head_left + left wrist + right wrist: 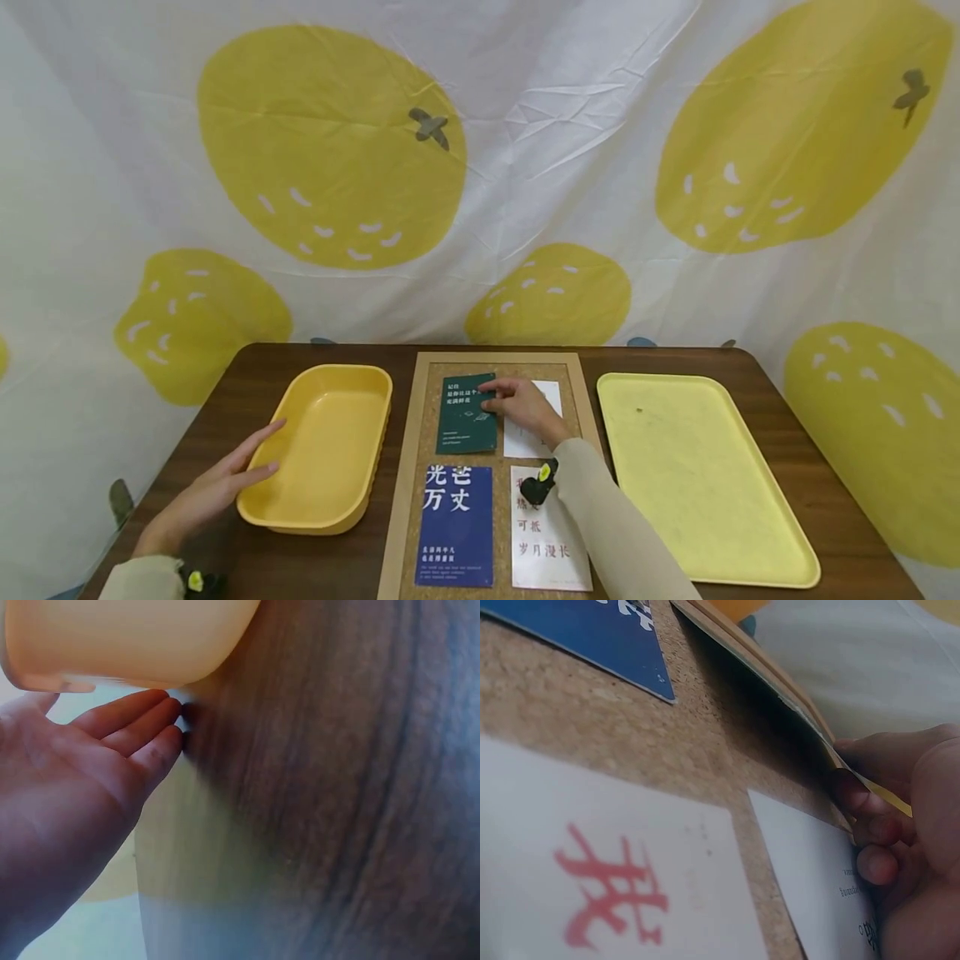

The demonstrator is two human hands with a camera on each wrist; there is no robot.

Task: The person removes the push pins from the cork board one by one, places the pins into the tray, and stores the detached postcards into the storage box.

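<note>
My right hand point(525, 408) pinches the right edge of a dark green card point(459, 425) with white lettering. This card is at the upper left of a wood-framed cork board point(502, 517). In the right wrist view, its near edge stands raised off the cork, between thumb and fingers. A white card point(552, 398) beside it is partly hidden under my right hand. At the left, my left hand point(213, 487) lies against the side of a deep yellow-orange plastic bin point(322, 442). In the left wrist view, its fingers point(154, 754) extend fairly straight below the bin's rim.
Lower on the board are a blue card point(455, 533) with white characters and a white card point(551, 569) with red characters, partly behind my right sleeve. A shallow pale yellow tray point(697, 475) lies to the right on the dark wooden table point(862, 550). A lemon-print cloth point(525, 167) hangs behind.
</note>
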